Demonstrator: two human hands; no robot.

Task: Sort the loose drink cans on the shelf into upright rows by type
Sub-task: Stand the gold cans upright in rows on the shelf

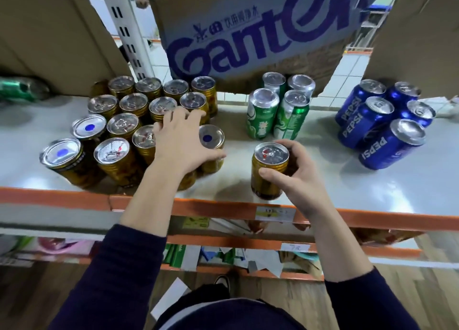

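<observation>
Gripping upright gold can (270,154) with right hand (298,178), at shelf (385,193) front edge. Resting left hand (181,143), fingers (192,116) spread, on gold rows (129,103) toward left edge. Green cans (263,116) at back edge, Pepsi cans (372,121) right.

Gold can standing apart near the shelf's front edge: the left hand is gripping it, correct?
No: the right hand grips the gold can, not the left, as the head view shows. It does stand apart near the front edge of the shelf.

On my shelf (323,185), the can block (123,124) sits left, tall cans (290,117) centre, Pepsi cans (372,117) right. A lone can (270,153) stands before the tall ones.
</observation>
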